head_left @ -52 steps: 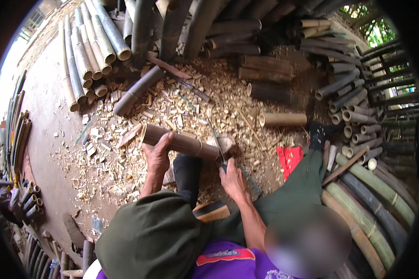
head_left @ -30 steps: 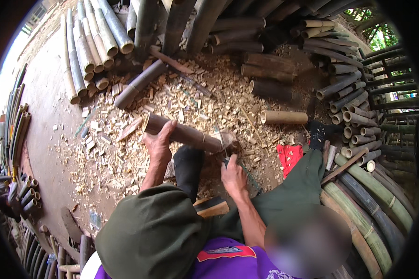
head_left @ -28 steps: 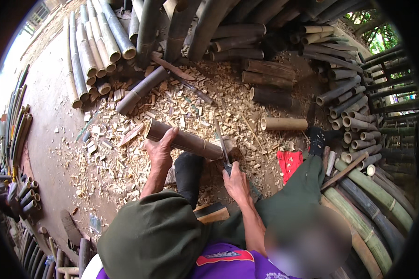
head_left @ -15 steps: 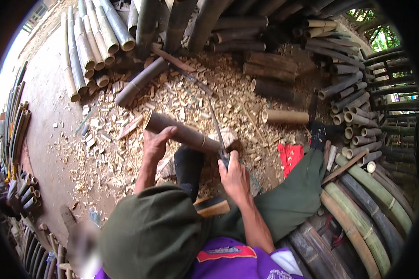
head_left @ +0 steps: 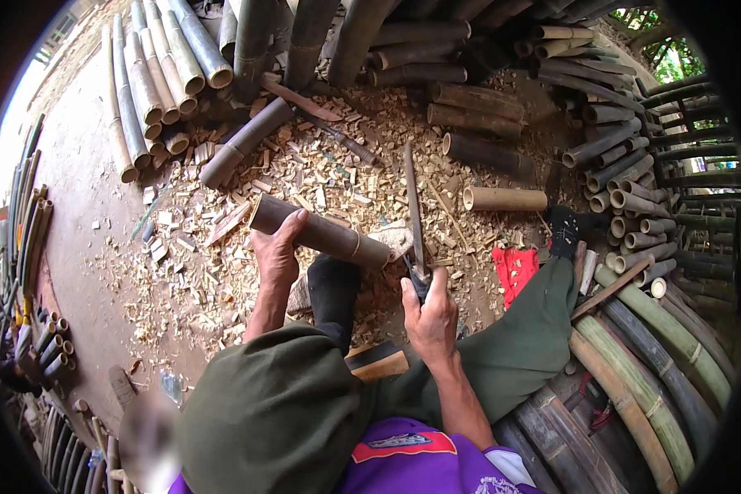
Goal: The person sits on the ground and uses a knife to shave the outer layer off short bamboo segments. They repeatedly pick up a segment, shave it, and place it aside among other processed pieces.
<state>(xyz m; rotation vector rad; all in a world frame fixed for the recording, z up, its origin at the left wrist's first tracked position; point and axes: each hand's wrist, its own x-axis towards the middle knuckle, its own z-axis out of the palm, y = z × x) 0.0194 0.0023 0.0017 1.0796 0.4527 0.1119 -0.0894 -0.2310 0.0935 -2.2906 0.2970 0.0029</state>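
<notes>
My left hand (head_left: pixel 277 251) is closed around a short dark bamboo tube (head_left: pixel 325 234), near its open far-left end. The tube slants down to the right, and its other end lies by a pale block (head_left: pixel 393 239). In my right hand (head_left: pixel 432 319) is a long, narrow-bladed knife (head_left: pixel 414 202), gripped by its dark handle. Its blade points away from me, just right of the tube and apart from it. My dark-trousered leg and dark sock (head_left: pixel 334 290) show below the tube.
Wood chips (head_left: pixel 305 173) cover the ground. Beyond them lie another bamboo tube (head_left: pixel 247 144) and a second knife (head_left: pixel 350 146). A pale tube (head_left: pixel 505 199) and a red cloth (head_left: pixel 515 272) are to the right. Stacked bamboo poles (head_left: pixel 646 362) stand close on my right.
My right hand has moved right and slightly nearer, drawing the knife away from the tube's end. The blade now points more straight ahead. The tube has shifted slightly left.
</notes>
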